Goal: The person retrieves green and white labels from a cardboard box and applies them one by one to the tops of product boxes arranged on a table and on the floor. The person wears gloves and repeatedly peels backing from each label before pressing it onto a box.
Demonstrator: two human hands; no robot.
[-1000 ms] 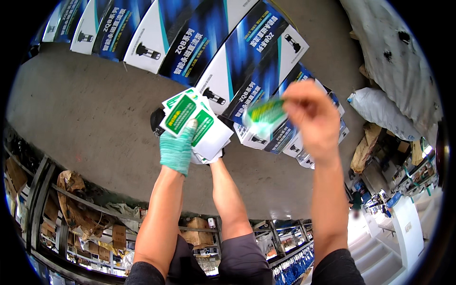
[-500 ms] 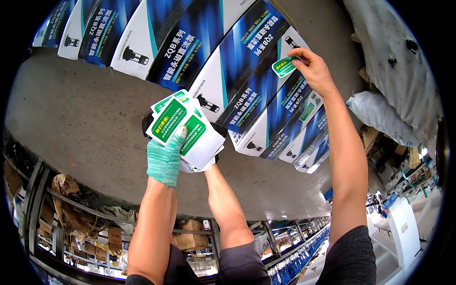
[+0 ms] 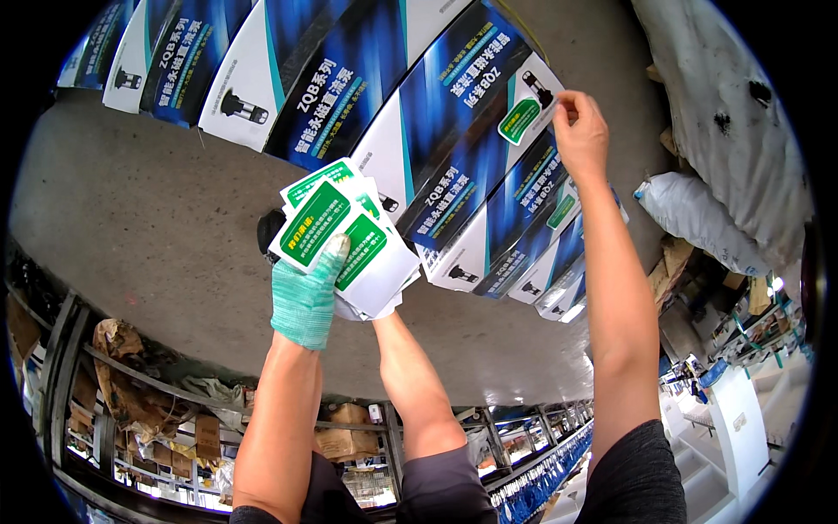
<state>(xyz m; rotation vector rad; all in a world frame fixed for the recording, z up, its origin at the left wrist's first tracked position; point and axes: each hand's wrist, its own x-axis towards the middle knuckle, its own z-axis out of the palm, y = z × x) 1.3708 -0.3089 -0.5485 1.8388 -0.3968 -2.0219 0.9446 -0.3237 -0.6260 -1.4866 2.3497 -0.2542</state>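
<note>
Your gloved left hand (image 3: 305, 293) gripping a fan of green-and-white stickers (image 3: 377, 278), your bare right hand (image 3: 582, 140) curled beside a blue-and-white box (image 3: 441, 105), its grip unclear, one green sticker (image 3: 521, 122) on that box

- I stand beside a person wearing a fisheye camera on the head, the left one of a side-by-side pair.
- It looks down from above the forearms (image 3: 284, 393), which come in from the lower edge.
- The left hand (image 3: 305, 293) and right hand (image 3: 582, 140) are near; beyond lie boxes (image 3: 345, 87) and floor (image 3: 157, 236).
- The wide view takes in shelving (image 3: 166, 380) along the bottom; edges bend toward a dark rim.
- Upright, unmirrored: picture left is the wearer's left.
</note>
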